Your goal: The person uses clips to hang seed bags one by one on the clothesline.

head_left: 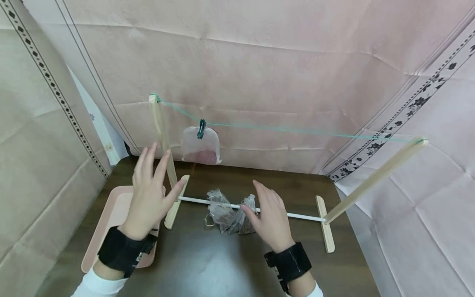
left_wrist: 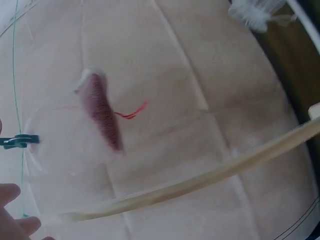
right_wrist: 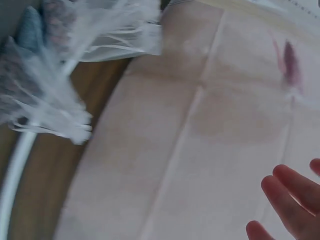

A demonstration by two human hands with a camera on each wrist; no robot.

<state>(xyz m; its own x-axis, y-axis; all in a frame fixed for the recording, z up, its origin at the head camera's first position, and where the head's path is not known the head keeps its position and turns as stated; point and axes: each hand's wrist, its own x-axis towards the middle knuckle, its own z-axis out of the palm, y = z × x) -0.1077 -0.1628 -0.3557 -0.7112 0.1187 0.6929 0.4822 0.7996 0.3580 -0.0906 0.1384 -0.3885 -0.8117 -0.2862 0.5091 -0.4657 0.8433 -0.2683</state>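
Note:
My left hand (head_left: pixel 148 196) is raised over the pink tray, near the left wooden post (head_left: pixel 159 119), fingers spread and holding nothing. The right hand (head_left: pixel 272 216), also holding nothing, hovers close to several sheer drawstring sachets (head_left: pixel 222 212) with dark contents, bunched around the white rod (head_left: pixel 304 217); whether it touches them I cannot tell. From the green string (head_left: pixel 278 128) hangs a whitish mesh sachet (head_left: pixel 196 144) with reddish filling at its bottom, held by a dark green clothespin (head_left: pixel 201 129). The left wrist view shows this sachet (left_wrist: pixel 100 112) side-on, with a red thread.
Beneath my left forearm lies the pink tray (head_left: pixel 109 214). A slanted right post (head_left: pixel 375 181) carries the string's other end, and flat wooden feet (head_left: pixel 326 235) support the frame on the dark table (head_left: pixel 208 264). Pale cloth (head_left: pixel 259 82) hangs behind and on both sides.

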